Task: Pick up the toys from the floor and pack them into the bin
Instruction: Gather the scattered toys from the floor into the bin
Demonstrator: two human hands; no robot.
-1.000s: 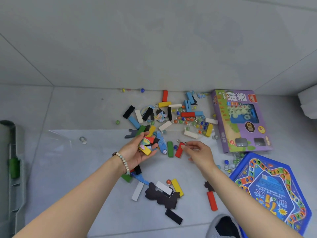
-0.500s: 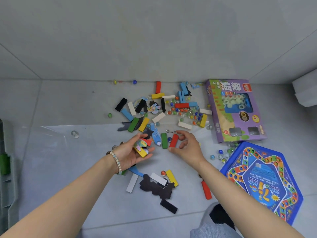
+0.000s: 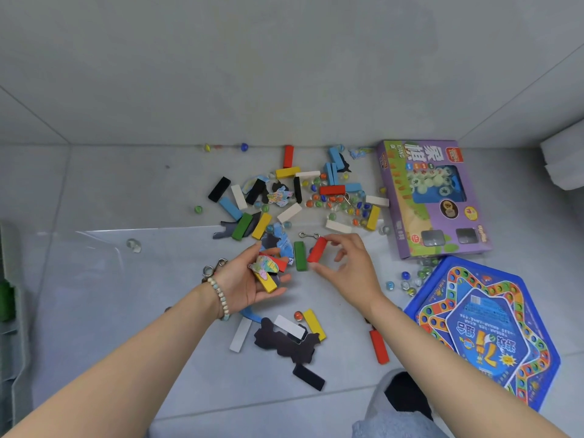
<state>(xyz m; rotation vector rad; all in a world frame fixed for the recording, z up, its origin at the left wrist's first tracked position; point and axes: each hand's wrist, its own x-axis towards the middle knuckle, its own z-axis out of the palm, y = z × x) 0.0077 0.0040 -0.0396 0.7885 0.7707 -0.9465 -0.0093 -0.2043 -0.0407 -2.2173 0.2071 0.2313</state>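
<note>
Palm up, fingers curled, the left hand (image 3: 246,284) cups a yellow block (image 3: 268,283) and flat printed puzzle pieces (image 3: 267,263). The right hand (image 3: 350,268) pinches a smooth red block (image 3: 317,249) by its ends, beside a green block (image 3: 300,256) on the tiled floor (image 3: 126,191).

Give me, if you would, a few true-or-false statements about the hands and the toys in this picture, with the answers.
1. The right hand pinches a red block. True.
2. The left hand is empty. False: it holds a yellow block and puzzle pieces.
3. A green block lies right beside the red block. True.
4. The purple game box is stacked on the blue hexagonal board. False: it lies beyond the board, not on it.
</note>
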